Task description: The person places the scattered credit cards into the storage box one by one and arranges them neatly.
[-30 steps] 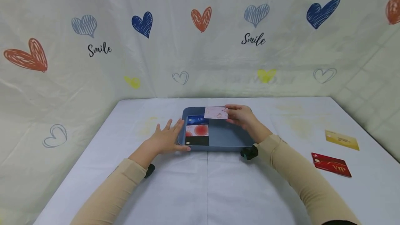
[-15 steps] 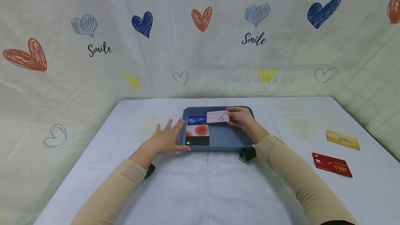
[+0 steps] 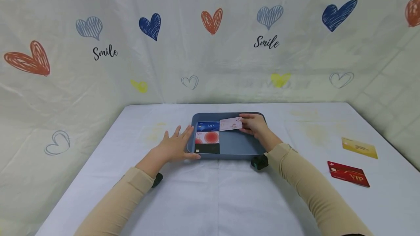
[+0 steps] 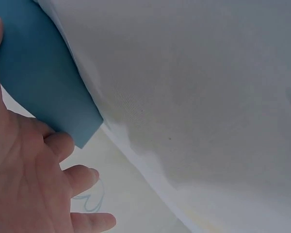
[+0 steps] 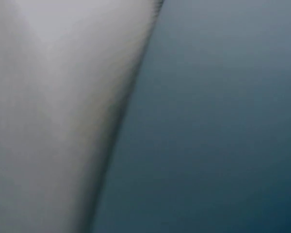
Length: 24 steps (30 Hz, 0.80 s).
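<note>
Head view: right hand (image 3: 256,126) pinches a pale pink rectangular card (image 3: 230,124) over the blue-grey rounded rectangular tray (image 3: 241,144), just beside a blue VIP card (image 3: 207,126); left hand (image 3: 172,147) sits splayed, touching the tray's edge.

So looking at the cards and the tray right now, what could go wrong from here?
The pale pink card, pinched by the right hand, is slanted beside the blue VIP card, so it might land crooked or overlap it.
The left hand touches the tray at its left side; a harder push could shift it.
The black wrist device appears near the tray's front edge and might bump it.
</note>
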Tool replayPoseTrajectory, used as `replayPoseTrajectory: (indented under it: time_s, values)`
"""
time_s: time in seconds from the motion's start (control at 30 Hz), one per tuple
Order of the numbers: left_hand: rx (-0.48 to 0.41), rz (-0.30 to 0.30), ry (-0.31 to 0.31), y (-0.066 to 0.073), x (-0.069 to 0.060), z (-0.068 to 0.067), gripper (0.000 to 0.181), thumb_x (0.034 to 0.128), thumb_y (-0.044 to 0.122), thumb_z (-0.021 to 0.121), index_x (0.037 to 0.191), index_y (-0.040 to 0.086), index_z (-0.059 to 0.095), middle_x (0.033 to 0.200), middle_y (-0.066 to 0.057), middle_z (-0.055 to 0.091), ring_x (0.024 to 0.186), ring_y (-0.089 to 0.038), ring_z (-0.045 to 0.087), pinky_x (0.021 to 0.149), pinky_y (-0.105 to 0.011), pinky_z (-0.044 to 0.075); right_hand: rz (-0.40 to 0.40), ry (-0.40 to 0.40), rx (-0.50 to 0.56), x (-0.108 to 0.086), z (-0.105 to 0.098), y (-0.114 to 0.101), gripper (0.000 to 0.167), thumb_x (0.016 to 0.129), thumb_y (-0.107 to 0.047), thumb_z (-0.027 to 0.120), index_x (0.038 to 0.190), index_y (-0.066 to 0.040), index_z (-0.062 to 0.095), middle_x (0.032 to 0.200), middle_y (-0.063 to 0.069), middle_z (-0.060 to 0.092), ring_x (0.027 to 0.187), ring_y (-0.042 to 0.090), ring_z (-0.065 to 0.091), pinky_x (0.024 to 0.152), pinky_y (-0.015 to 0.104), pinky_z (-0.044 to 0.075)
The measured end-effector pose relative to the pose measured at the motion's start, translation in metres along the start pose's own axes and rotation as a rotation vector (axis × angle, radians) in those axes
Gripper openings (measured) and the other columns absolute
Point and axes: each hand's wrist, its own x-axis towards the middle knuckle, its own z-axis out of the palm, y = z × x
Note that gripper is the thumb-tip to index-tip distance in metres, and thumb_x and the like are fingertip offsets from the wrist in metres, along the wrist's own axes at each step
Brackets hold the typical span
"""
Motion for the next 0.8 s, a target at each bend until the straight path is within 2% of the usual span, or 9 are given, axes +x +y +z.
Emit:
replayPoseTrajectory:
  time_s: [0.13, 0.43, 0.53, 0.67, 0.8]
  values:
    - [0.0, 0.003, -0.001, -0.0001, -0.0002, -0.0005, 0.114, 0.0861, 0.073, 0.065, 0.166, 0.012, 0.011, 0.171, -0.007, 0.011, 0.155, -0.043, 0.006, 0.115, -0.074, 0.007, -0.001, -0.001, -0.002, 0.0004, -0.0004, 0.0003, 0.041, 0.107, -0.006, 0.052, 0.149, -0.001, 0.053, 0.142, 0.023, 0.056, 0.081, 0.008, 0.065, 0.069, 0.022, 0.059]
    - [-0.001, 0.011, 0.003, -0.0015, 0.0, 0.0001, 0.115, 0.086, 0.073, 0.065, 0.166, 0.011, 0.011, 0.171, -0.007, 0.012, 0.155, -0.042, 0.006, 0.115, -0.073, 0.008, 0.01, -0.028, 0.006, -0.0024, 0.0005, -0.0021, 0.048, 0.106, -0.007, 0.055, 0.153, -0.002, 0.045, 0.141, 0.021, 0.053, 0.08, 0.011, 0.064, 0.075, 0.026, 0.06]
    - [-0.004, 0.012, 0.002, -0.0018, 0.0002, 0.0007, 0.115, 0.0857, 0.074, 0.065, 0.166, 0.011, 0.011, 0.171, -0.007, 0.012, 0.155, -0.042, 0.006, 0.115, -0.073, 0.008, -0.009, -0.051, -0.04, -0.0025, 0.0009, -0.0015, 0.055, 0.102, -0.001, 0.06, 0.154, 0.001, 0.042, 0.149, 0.024, 0.047, 0.092, 0.015, 0.065, 0.082, 0.029, 0.059]
    - [0.0, 0.012, 0.001, -0.0021, 0.0006, 0.0012, 0.115, 0.0856, 0.074, 0.064, 0.166, 0.012, 0.011, 0.171, -0.007, 0.012, 0.155, -0.043, 0.007, 0.115, -0.073, 0.008, -0.054, -0.078, -0.142, -0.0007, 0.0019, 0.001, 0.061, 0.097, 0.006, 0.064, 0.153, 0.005, 0.041, 0.154, 0.027, 0.04, 0.118, 0.026, 0.059, 0.09, 0.032, 0.057]
    - [0.01, 0.013, 0.004, -0.0025, 0.001, 0.0016, 0.115, 0.0859, 0.074, 0.064, 0.166, 0.012, 0.01, 0.171, -0.007, 0.012, 0.155, -0.043, 0.008, 0.115, -0.074, 0.009, -0.09, -0.086, -0.242, 0.002, 0.0023, 0.0043, 0.059, 0.095, 0.009, 0.065, 0.151, 0.009, 0.043, 0.152, 0.03, 0.043, 0.124, 0.031, 0.056, 0.089, 0.031, 0.057]
